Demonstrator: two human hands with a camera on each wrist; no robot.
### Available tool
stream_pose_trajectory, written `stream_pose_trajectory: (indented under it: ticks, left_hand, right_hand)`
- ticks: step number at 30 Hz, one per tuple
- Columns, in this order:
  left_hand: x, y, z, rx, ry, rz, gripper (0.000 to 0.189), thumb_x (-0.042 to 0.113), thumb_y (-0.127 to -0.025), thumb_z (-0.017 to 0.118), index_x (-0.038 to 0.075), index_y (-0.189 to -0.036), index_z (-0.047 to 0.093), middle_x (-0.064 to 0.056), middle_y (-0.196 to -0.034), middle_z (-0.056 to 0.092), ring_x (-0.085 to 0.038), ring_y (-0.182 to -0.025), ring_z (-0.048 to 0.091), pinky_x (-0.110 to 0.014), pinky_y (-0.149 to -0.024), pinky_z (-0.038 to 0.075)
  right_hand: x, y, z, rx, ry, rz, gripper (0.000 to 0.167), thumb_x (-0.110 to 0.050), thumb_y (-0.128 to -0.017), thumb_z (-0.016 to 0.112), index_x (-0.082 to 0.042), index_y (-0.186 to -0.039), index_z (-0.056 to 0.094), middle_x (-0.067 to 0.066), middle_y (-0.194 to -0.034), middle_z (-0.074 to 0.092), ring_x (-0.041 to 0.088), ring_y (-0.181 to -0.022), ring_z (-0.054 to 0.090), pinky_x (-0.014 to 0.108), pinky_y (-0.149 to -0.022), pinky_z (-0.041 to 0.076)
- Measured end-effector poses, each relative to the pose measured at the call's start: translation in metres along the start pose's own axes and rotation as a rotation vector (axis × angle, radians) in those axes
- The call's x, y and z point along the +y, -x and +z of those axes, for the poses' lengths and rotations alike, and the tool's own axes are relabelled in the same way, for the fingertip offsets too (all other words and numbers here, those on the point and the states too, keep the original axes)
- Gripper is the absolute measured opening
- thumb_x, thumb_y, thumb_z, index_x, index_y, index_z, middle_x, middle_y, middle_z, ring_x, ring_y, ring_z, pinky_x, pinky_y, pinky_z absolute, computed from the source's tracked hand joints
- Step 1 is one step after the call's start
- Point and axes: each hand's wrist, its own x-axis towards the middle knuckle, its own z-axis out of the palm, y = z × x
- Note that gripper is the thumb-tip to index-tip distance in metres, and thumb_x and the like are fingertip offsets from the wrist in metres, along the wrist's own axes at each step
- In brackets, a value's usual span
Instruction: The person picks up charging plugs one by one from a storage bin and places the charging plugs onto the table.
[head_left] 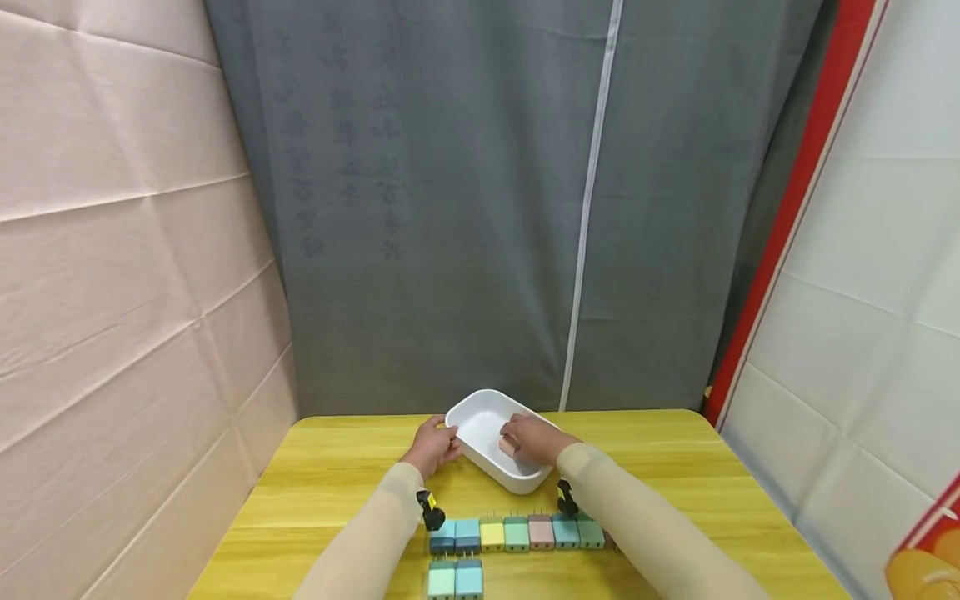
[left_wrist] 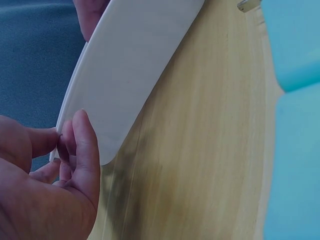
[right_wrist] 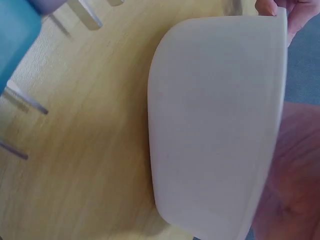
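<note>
A white rectangular tray (head_left: pixel 480 408) sits at an angle near the table's back edge. At its left rim my left hand (head_left: pixel 433 447) pinches the edge between thumb and fingers, seen close in the left wrist view, where the hand (left_wrist: pixel 55 185) is beside the outer wall (left_wrist: pixel 135 65). My right hand (head_left: pixel 534 439) reaches over the rim into the tray and holds a small pinkish block (head_left: pixel 508 447), partly covered by the fingers. In the right wrist view the tray's wall (right_wrist: pixel 215 120) hides most of that hand (right_wrist: pixel 292 175).
Nearer me stands a row of pastel blocks with metal prongs (head_left: pixel 492 535), like plugs. Two more, one a pale green block (head_left: pixel 441 578), are in front at left. My right forearm (head_left: pixel 645 508) covers the row's right end. A grey curtain (head_left: pixel 450 208) hangs behind the table (head_left: pixel 337 483).
</note>
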Motion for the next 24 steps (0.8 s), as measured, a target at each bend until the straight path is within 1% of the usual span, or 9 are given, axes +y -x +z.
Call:
stream_pose_trajectory:
  ticks: [3, 5, 6, 9, 12, 14, 18, 22, 24]
  left_hand:
    - [-0.001, -0.001, 0.000, 0.000, 0.000, -0.005, 0.047, 0.013, -0.115, 0.060, -0.001, -0.159, 0.048, -0.019, -0.108, 0.067, -0.025, -0.092, 0.070, -0.041, -0.095, 0.068]
    - [0.000, 0.001, 0.001, 0.001, -0.001, -0.006, 0.047, 0.013, -0.115, 0.060, -0.001, -0.159, 0.048, -0.019, -0.109, 0.067, -0.026, -0.093, 0.070, -0.042, -0.096, 0.067]
    - [0.001, 0.001, 0.001, 0.000, -0.002, -0.006, 0.048, 0.013, -0.115, 0.060, -0.001, -0.159, 0.048, -0.019, -0.109, 0.067, -0.026, -0.094, 0.070, -0.042, -0.096, 0.067]
    - [0.001, 0.003, 0.001, 0.001, 0.000, -0.004, 0.048, 0.013, -0.116, 0.059, -0.001, -0.160, 0.048, -0.019, -0.109, 0.067, -0.026, -0.094, 0.070, -0.042, -0.096, 0.067]
    - [0.000, 0.001, 0.001, 0.001, 0.004, 0.000, 0.047, 0.012, -0.115, 0.059, -0.002, -0.159, 0.048, -0.017, -0.106, 0.067, -0.024, -0.092, 0.070, -0.041, -0.094, 0.068]
    - [-0.001, 0.000, 0.002, 0.001, 0.008, -0.001, 0.046, 0.011, -0.115, 0.059, -0.002, -0.158, 0.049, -0.016, -0.103, 0.067, -0.023, -0.090, 0.070, -0.041, -0.094, 0.068]
    - [-0.003, -0.003, 0.001, -0.002, 0.007, -0.002, 0.046, 0.011, -0.115, 0.060, -0.001, -0.158, 0.049, -0.016, -0.104, 0.067, -0.024, -0.091, 0.070, -0.042, -0.095, 0.067]
    - [-0.004, -0.007, 0.000, -0.003, -0.001, -0.001, 0.047, 0.012, -0.115, 0.060, -0.001, -0.159, 0.048, -0.021, -0.109, 0.068, -0.027, -0.093, 0.071, -0.044, -0.097, 0.067]
    - [-0.005, -0.008, 0.000, 0.001, -0.003, -0.007, 0.047, 0.012, -0.115, 0.060, 0.000, -0.160, 0.048, -0.021, -0.111, 0.067, -0.025, -0.093, 0.070, -0.043, -0.097, 0.067]
  right_hand:
    - [0.002, -0.003, 0.004, 0.019, 0.044, -0.017, 0.037, -0.016, -0.096, 0.086, -0.013, -0.132, 0.077, 0.001, -0.108, 0.069, 0.017, -0.094, 0.061, 0.037, -0.103, 0.061]
    - [0.004, -0.005, 0.008, 0.037, 0.062, -0.019, 0.034, -0.018, -0.096, 0.085, -0.012, -0.128, 0.078, 0.000, -0.104, 0.068, 0.016, -0.090, 0.060, 0.035, -0.099, 0.061]
    - [0.005, -0.006, 0.009, 0.043, 0.066, -0.014, 0.032, -0.020, -0.096, 0.085, -0.012, -0.126, 0.079, -0.001, -0.103, 0.068, 0.016, -0.089, 0.059, 0.035, -0.097, 0.061]
    - [0.006, -0.008, 0.013, 0.055, 0.045, 0.021, 0.032, -0.023, -0.096, 0.085, -0.011, -0.126, 0.080, 0.000, -0.106, 0.071, 0.016, -0.091, 0.061, 0.036, -0.101, 0.061]
    - [0.004, -0.007, 0.012, 0.055, -0.032, 0.066, 0.033, -0.025, -0.095, 0.087, -0.011, -0.124, 0.079, 0.000, -0.105, 0.071, 0.017, -0.091, 0.061, 0.037, -0.100, 0.061]
    - [0.003, -0.005, 0.010, 0.060, -0.102, 0.097, 0.033, -0.026, -0.094, 0.089, -0.010, -0.122, 0.078, -0.001, -0.100, 0.069, 0.018, -0.090, 0.061, 0.037, -0.096, 0.061]
    - [-0.001, -0.001, 0.002, 0.091, -0.212, 0.116, 0.039, -0.028, -0.092, 0.093, -0.009, -0.121, 0.076, -0.002, -0.096, 0.064, 0.018, -0.087, 0.060, 0.035, -0.086, 0.061]
    - [-0.009, 0.005, -0.007, 0.126, -0.246, 0.103, 0.042, -0.031, -0.092, 0.094, -0.009, -0.122, 0.075, -0.002, -0.097, 0.064, 0.017, -0.087, 0.061, 0.033, -0.082, 0.062]
    - [-0.015, 0.010, -0.012, 0.142, -0.250, 0.095, 0.042, -0.033, -0.092, 0.094, -0.009, -0.122, 0.075, -0.003, -0.097, 0.065, 0.017, -0.087, 0.061, 0.031, -0.080, 0.061]
